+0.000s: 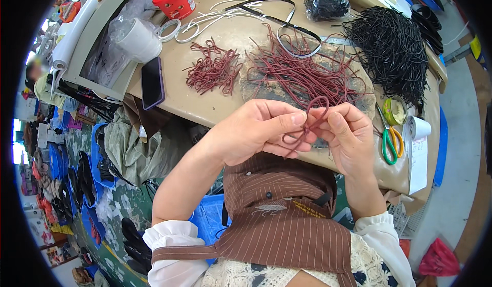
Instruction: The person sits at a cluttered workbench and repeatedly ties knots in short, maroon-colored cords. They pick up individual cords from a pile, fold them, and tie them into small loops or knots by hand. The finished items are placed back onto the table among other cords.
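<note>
A thin dark-red cord [322, 101], bent into a loop with crossing strands, is pinched between my two hands above the table's near edge. My left hand [261, 128] grips it between thumb and fingers, and a small loop hangs below those fingertips. Close beside it, my right hand [351, 133] pinches the same cord, its thumb and fingertips pressed together. Just beyond my hands, a loose heap of straight dark-red cords [297, 74] lies on a round, worn board [366, 100]. To its left sits a pile of looped dark-red cords [212, 69].
Scissors [389, 146] with green and orange handles, a tape roll [394, 111] and a white roll [420, 128] lie at the right. Black cords [387, 51] are heaped behind them. Leftward are a phone [152, 83], a red tub [174, 0] and white cords [205, 18].
</note>
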The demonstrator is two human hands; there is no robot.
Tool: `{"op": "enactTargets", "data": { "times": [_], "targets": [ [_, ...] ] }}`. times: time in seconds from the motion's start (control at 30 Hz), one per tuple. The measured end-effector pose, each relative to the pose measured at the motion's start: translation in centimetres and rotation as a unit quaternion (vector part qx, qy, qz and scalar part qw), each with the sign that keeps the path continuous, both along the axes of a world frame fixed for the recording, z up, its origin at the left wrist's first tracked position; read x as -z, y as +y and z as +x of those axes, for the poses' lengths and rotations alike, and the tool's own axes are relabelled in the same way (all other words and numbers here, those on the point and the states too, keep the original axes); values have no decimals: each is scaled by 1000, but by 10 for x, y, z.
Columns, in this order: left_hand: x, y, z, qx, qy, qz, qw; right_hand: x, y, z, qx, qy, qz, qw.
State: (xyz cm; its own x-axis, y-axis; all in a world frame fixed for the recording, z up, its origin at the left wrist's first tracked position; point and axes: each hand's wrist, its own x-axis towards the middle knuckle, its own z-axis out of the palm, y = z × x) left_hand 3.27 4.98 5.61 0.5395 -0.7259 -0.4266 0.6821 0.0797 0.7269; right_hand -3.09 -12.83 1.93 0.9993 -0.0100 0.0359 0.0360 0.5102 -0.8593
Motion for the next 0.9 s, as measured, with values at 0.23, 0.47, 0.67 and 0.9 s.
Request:
{"op": "enactTargets", "data": {
  "times": [0.23,0.47,0.67,0.9],
  "targets": [
    [23,1,-12,-62,-121,5,991,5,23,-2,50,-44,-68,995],
    [35,-1,-26,-120,-108,-30,986,8,23,-3,31,25,-50,998],
    [39,-1,-38,-156,-77,-98,980,3,25,-5,23,18,22,999],
    [37,-2,-46,-192,0,-199,961,2,26,-5,34,10,25,999]
  ]
}}
